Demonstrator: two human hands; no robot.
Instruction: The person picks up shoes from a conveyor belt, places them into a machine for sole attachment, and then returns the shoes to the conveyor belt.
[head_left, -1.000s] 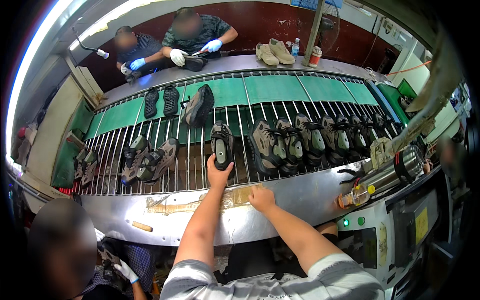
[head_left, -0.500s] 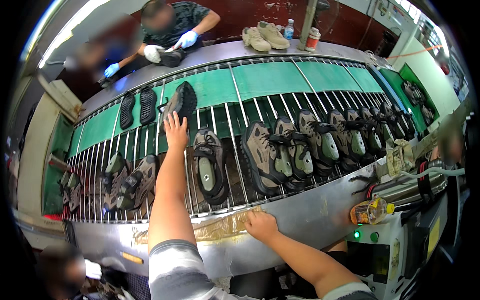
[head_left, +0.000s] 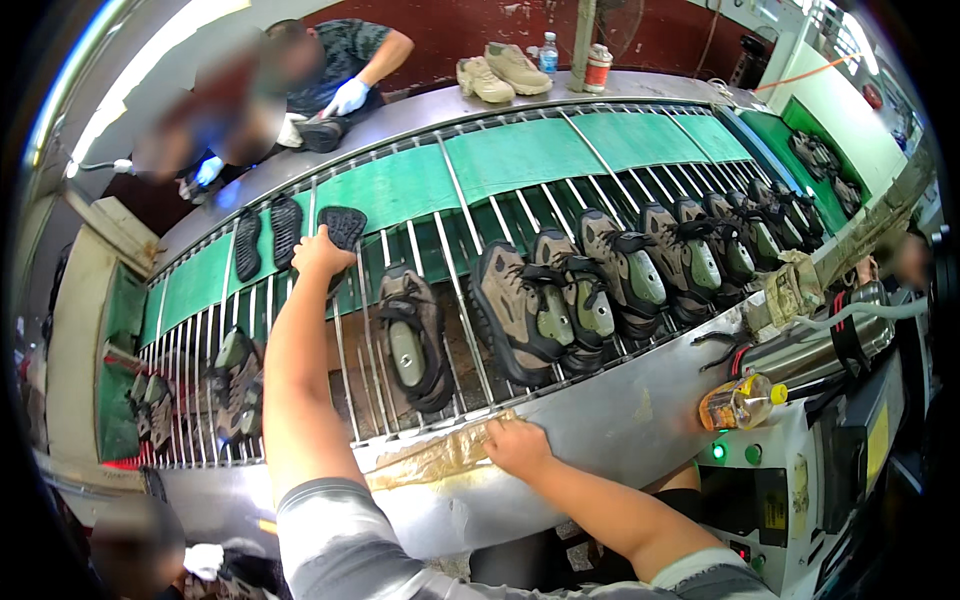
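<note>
My left hand (head_left: 322,256) reaches across the rail rack and grips a shoe (head_left: 343,226), its black tread turned up; my arm and fingers hide part of it. Just left of it, two black soles (head_left: 286,230) lie on the green belt (head_left: 500,160). My right hand (head_left: 517,446) is curled closed on the metal ledge (head_left: 610,430), at the end of a strip of brown tape (head_left: 430,458), and nothing shows in it. Between my arms a brown and black shoe (head_left: 412,340) with a green last inside lies on the rails.
Several similar lasted shoes (head_left: 520,310) line the rack to the right, others (head_left: 238,385) to the left. A yellow-capped bottle (head_left: 740,402) lies by a control box (head_left: 770,490). Across the belt, co-workers handle a dark shoe; beige shoes (head_left: 500,72) stand on the far bench.
My left hand has pulled slightly left, and the shoe in it has turned so its tread faces up. My right hand keeps its place on the ledge. The view has shifted a little.
</note>
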